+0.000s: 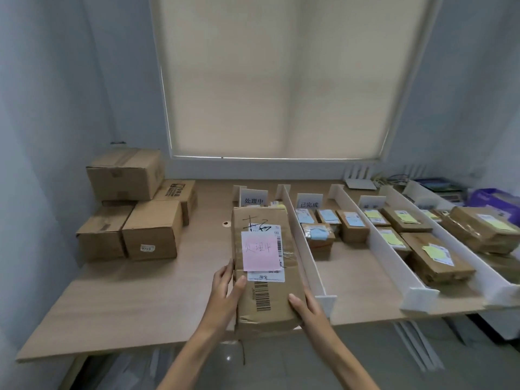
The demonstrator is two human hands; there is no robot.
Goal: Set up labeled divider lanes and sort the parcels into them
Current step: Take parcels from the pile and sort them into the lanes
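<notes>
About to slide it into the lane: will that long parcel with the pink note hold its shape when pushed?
Probably mostly stiff: the long parcel is cardboard, though its near end looks crumpled, so it may buckle there. Flat and wide, it should slide, not tip. The pink note might peel.

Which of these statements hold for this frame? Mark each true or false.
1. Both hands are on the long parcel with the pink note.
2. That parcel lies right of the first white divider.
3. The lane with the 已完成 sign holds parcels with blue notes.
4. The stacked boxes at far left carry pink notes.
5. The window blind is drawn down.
1. True: the left hand and right hand grip the near end of the long parcel.
2. False: it lies left of the first white divider.
3. True: the 已完成 sign stands behind them.
4. False: the stacked boxes show no pink notes.
5. True: the window blind is down.
</notes>
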